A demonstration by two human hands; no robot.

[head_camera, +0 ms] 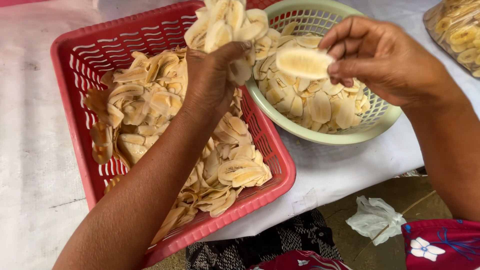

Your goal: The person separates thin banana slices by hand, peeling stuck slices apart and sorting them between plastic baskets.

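Fingers (330, 42) over white cloth (30, 150) — bare ground (345, 200) below.

The left hand (212, 75) holds up a big bunch of pale, thin dried banana slices (225, 22) over the far edge of the red plastic basket (80, 55). The right hand (385, 57) pinches one long pale banana slice (304, 62) above the round green plastic basket (380, 122). Both baskets are full of slices and sit on a white cloth (30, 165), touching each other.
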